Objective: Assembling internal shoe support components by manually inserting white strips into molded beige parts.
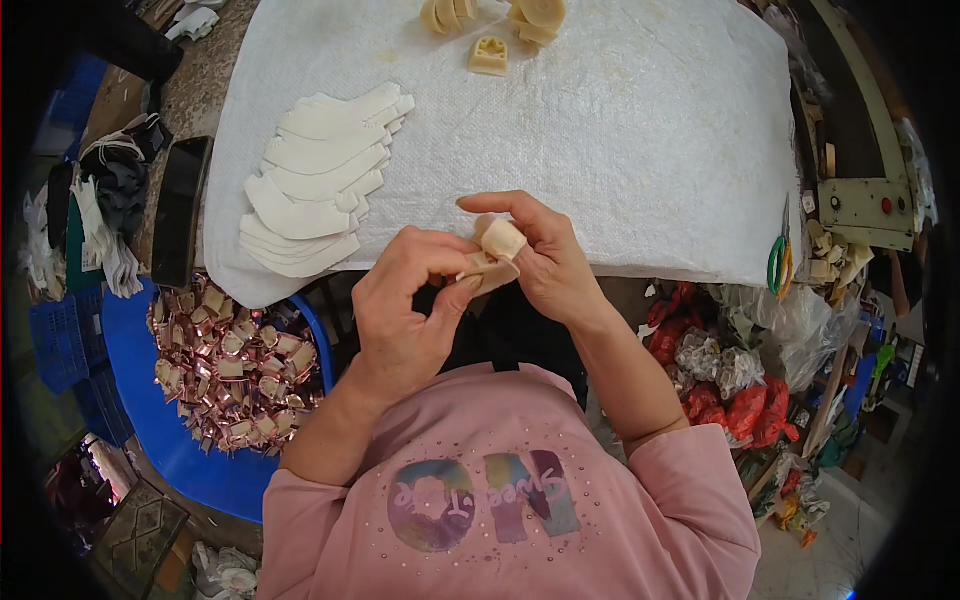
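Observation:
Just past the table's near edge, both hands meet at a small cream, rounded block [502, 240] that looks like a shoe heel. My right hand [551, 262] holds it from the right, its index finger stretched out above. A thin pale strip [490, 273] hangs at the block's lower side, and my left hand [405, 300] pinches its edge between thumb and fingers. Part of the strip is hidden by the fingers. Left of the hands, several white curved cut pieces [318, 180] lie overlapped in a fanned row on the white woven cover [600, 130].
More beige blocks [489, 56] stand at the table's far side. A blue tub [135, 370] at lower left holds many pink metallic and beige pieces [235, 370]. A dark phone [181, 212] lies at the left; scissors [779, 262] hang at the right edge, above plastic bags [745, 410].

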`<move>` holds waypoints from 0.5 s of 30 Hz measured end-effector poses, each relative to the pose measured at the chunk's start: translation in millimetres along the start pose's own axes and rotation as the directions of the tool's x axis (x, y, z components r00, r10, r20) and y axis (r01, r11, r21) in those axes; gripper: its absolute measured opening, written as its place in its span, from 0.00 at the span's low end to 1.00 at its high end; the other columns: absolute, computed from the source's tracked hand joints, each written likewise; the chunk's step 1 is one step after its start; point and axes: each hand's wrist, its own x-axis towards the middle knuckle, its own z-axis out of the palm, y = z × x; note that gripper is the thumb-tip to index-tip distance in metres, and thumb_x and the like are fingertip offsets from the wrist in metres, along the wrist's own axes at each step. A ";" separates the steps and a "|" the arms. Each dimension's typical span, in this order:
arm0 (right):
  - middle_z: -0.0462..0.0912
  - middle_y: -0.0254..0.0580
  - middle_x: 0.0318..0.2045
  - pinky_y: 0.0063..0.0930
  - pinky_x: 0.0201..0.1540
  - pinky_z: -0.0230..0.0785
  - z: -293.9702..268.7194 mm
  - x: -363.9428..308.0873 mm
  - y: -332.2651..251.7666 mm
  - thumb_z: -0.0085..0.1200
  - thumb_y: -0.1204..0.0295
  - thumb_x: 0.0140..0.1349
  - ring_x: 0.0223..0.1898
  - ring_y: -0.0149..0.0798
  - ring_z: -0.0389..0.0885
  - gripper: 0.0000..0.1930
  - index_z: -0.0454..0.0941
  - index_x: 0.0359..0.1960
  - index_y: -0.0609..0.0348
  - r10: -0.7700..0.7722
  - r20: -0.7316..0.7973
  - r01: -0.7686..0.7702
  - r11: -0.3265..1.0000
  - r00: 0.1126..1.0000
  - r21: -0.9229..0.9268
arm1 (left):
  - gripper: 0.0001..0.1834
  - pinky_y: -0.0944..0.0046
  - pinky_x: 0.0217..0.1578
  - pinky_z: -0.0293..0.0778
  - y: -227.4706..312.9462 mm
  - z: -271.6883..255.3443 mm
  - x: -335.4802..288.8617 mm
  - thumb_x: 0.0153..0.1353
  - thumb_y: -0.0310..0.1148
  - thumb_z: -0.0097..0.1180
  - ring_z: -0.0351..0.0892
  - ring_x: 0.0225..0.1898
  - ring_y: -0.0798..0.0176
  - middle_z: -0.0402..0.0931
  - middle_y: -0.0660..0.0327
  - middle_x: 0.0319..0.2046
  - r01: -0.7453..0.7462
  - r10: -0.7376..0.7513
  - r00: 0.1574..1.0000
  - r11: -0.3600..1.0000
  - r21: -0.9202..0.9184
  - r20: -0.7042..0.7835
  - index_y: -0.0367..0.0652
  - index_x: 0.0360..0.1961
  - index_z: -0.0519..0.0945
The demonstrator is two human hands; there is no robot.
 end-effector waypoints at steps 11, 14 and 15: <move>0.72 0.40 0.36 0.32 0.46 0.61 9.7 -4.2 0.0 0.51 0.74 0.57 0.41 0.39 0.67 0.07 0.72 0.37 0.58 -0.423 -0.129 0.382 0.889 0.897 -0.253 | 0.08 0.74 0.35 0.72 6.9 9.9 1.1 0.57 0.25 0.59 0.74 0.33 0.73 0.78 0.56 0.35 0.253 -0.332 0.932 0.884 -0.393 -0.147 0.32 0.35 0.76; 0.72 0.41 0.34 0.31 0.44 0.60 11.0 -0.3 1.0 0.51 0.77 0.53 0.39 0.41 0.67 0.07 0.72 0.35 0.59 -0.367 -0.152 0.349 0.928 0.918 -0.134 | 0.07 0.74 0.33 0.72 4.9 7.9 2.7 0.57 0.25 0.58 0.74 0.32 0.73 0.78 0.56 0.35 0.275 -0.343 0.929 0.891 -0.362 -0.140 0.32 0.33 0.76; 0.71 0.41 0.34 0.31 0.43 0.59 10.9 0.4 1.7 0.50 0.79 0.52 0.39 0.42 0.66 0.07 0.72 0.34 0.59 -0.292 -0.151 0.295 0.955 0.944 0.001 | 0.06 0.74 0.33 0.71 4.7 7.4 3.1 0.57 0.25 0.59 0.74 0.31 0.74 0.79 0.56 0.35 0.284 -0.349 0.926 0.895 -0.345 -0.142 0.32 0.32 0.76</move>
